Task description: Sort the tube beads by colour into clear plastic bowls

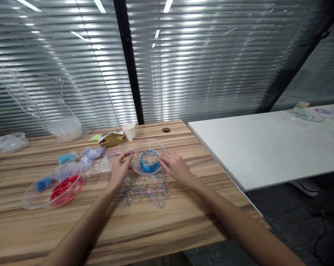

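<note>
A round clear plastic bowl holds blue tube-shaped beads, which lie mostly in a ring around its bottom. The fingers of my left hand are closed on the bowl's left rim. Over the right side of the bowl, my right hand is in a pinch, its fingertips next to the blue beads. Whatever is between those fingertips is too small to make out. Just in front of the bowl, many small clear and silvery tube pieces are spread flat on the wooden table.
To the left stands a clear plastic container with red beads and a packet of blue beads. Behind are bead bags, a gold packet, a paper cup and a cable hole. A white table adjoins on the right.
</note>
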{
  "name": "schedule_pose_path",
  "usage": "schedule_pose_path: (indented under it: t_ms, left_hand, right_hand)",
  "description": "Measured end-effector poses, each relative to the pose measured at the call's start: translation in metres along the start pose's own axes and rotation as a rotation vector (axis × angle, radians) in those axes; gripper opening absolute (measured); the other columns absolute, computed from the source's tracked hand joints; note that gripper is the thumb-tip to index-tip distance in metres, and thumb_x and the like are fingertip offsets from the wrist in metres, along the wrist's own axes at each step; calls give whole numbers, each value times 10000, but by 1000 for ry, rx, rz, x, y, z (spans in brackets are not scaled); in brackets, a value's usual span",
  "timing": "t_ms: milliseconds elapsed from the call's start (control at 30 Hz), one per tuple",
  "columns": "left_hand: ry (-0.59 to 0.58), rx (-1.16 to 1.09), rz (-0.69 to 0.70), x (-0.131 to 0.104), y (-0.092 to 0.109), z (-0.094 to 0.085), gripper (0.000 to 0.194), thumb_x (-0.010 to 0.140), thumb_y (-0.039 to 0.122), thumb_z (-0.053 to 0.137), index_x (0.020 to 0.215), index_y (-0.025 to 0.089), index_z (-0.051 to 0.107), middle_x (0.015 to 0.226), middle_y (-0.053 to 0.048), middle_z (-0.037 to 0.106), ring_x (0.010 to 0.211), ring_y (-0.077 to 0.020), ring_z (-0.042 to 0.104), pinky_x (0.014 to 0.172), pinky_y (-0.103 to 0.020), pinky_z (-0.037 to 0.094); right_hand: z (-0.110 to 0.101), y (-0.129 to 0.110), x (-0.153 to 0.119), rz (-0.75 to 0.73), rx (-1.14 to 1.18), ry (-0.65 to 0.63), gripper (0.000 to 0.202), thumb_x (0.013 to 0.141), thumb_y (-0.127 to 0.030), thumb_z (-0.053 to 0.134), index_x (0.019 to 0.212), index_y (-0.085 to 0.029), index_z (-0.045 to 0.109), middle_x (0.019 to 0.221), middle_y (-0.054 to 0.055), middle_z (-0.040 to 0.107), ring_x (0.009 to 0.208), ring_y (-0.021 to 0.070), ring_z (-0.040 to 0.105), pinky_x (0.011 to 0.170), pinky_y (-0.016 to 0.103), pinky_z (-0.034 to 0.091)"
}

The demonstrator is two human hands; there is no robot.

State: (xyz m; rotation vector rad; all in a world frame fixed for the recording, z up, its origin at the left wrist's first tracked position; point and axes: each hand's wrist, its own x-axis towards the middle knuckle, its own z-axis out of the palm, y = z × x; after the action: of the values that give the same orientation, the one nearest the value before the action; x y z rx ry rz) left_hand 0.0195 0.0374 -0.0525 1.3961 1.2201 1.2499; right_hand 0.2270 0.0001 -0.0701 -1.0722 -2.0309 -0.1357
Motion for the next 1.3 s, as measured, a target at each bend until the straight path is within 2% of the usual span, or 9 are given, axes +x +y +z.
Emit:
schedule_pose_path:
  t_ms: [967, 1300]
  left_hand:
    - [-6, -11, -4, 2, -1, -2, 503, 614, 476, 650, 969, 121, 619, 1000, -87, 587, 552, -72, 455, 464, -175, 405]
    - [28, -27, -10, -1, 4, 1, 483, 624, 473, 644, 956, 124, 624, 980, -84, 597, 606, -94, 481, 485, -168, 410]
  right_hand:
    - [-1, 0, 0, -31, -20, -17, 178, 878, -193, 425, 822, -172, 592, 800, 36, 617, 789, 146, 530, 737, 287, 427]
    - [-2, -3, 0, -49, -66, 9, 186, 880, -209, 418, 875, -164, 599, 841, 41, 627, 801, 149, 544, 724, 275, 445]
